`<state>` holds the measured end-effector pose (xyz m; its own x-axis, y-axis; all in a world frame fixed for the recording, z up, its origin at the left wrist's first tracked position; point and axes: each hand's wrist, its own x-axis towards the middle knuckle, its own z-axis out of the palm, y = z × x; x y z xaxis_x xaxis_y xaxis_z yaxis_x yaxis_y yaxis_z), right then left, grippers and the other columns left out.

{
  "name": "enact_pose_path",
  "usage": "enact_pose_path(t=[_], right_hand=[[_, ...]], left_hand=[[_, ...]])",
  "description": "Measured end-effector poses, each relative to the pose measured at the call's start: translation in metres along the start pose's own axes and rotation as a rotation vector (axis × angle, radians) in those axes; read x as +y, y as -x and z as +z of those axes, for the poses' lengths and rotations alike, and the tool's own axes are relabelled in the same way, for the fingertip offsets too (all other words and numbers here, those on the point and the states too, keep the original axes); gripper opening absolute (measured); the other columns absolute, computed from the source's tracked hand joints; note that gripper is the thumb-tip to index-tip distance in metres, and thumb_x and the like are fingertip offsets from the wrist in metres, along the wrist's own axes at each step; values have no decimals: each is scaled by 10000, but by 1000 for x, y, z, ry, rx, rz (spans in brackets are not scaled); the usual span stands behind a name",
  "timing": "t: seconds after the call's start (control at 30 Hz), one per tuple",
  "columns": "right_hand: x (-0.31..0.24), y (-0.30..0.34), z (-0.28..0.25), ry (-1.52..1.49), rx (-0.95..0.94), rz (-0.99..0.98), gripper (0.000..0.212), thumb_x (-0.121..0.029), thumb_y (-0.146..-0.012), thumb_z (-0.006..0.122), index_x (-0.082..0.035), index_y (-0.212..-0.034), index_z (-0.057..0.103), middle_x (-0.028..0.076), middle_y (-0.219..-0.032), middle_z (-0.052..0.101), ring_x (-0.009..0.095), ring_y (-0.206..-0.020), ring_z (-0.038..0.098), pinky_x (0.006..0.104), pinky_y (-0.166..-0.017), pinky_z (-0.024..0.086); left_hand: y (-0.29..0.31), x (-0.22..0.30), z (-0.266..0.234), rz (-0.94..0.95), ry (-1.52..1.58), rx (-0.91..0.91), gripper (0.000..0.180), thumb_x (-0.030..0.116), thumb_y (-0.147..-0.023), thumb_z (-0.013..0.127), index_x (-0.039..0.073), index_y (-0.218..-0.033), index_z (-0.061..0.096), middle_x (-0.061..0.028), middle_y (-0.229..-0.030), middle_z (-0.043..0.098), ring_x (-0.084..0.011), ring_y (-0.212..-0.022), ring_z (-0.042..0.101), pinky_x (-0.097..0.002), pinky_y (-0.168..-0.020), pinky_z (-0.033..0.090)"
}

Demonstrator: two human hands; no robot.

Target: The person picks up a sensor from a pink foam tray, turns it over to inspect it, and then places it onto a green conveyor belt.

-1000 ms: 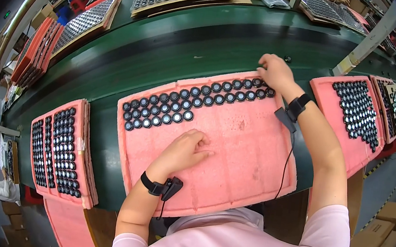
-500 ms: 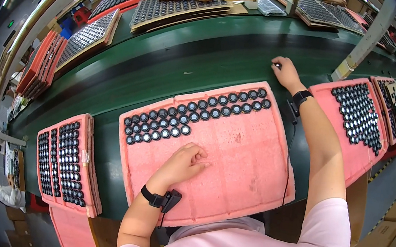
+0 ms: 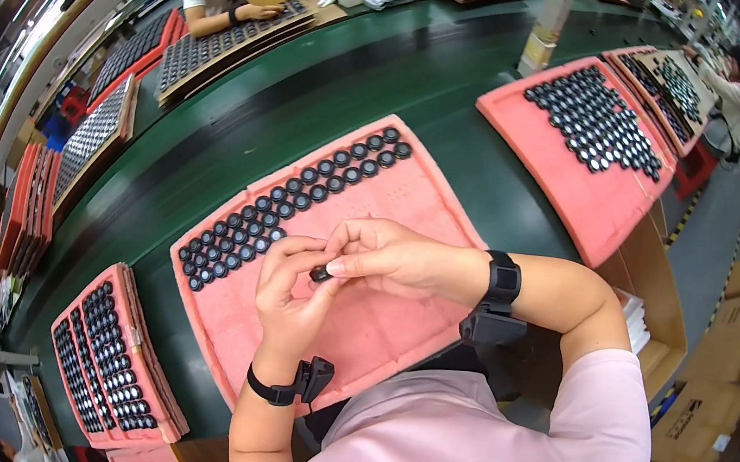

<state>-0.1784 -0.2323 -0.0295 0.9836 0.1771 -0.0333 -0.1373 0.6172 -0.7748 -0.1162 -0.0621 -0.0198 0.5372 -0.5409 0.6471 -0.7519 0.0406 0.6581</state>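
Above the pink foam tray (image 3: 376, 325), my two hands meet over a small black round part (image 3: 320, 273). My right hand (image 3: 390, 257) pinches it with thumb and fingertips from the right. From the left, my left hand (image 3: 289, 290) closes its fingers and thumb about the same part. The fingers partly cover it, so its details are hidden. Along the tray's far side, black round parts (image 3: 308, 176) with greyish tops stand in slanted rows. The left end of the rows has a short third row, partly behind my left hand.
Stacked pink trays (image 3: 115, 356) filled with similar parts stand at the left. Another loaded pink tray (image 3: 529, 158) lies at the right, near a metal post (image 3: 546, 30). Across the green conveyor belt (image 3: 244, 121), a co-worker's hand (image 3: 259, 11) rests over a filled tray.
My right hand has come back from the belt with the small black part and met my left hand over the tray. The view has turned to the right.
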Motion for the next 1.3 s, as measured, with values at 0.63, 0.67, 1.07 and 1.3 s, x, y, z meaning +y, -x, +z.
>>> enact_pose_path(t=[0.63, 0.67, 1.07, 1.3], right_hand=[[-102, 240, -321, 1804, 1459, -269, 330, -116, -848, 642, -24, -1164, 618, 198, -1034, 634, 335, -979, 634, 392, -870, 513], [-102, 242, -322, 1778, 1468, -196, 348, -125, -845, 637, -41, -1181, 611, 224, -1106, 599, 368, -1012, 612, 412, -898, 500], [-109, 249, -292, 1828, 1333, 45, 372, -278, -822, 697, -32, -1096, 646, 225, -1092, 639, 391, -1055, 599, 450, -915, 491], [-108, 236, -270, 1768, 1395, 121, 340, -239, -825, 709, -1, -1056, 637, 193, -1044, 665, 333, -949, 655, 413, -843, 524]], left_hand=[[88, 6, -52, -529, 249, 34, 178, -26, -915, 612, -39, -1091, 588, -109, -1004, 666, -165, -889, 673, -278, -824, 550], [92, 9, -54, -527, 219, 44, 150, -1, -924, 615, -35, -1068, 592, -105, -987, 667, -160, -867, 670, -278, -805, 553], [102, 45, -39, -510, 159, 42, 112, 31, -936, 614, -23, -1033, 597, -76, -921, 664, -134, -830, 650, -257, -741, 544], [100, 39, -49, -503, 210, 20, 119, 30, -932, 615, -22, -1038, 600, -77, -929, 661, -130, -815, 644, -258, -733, 542]])
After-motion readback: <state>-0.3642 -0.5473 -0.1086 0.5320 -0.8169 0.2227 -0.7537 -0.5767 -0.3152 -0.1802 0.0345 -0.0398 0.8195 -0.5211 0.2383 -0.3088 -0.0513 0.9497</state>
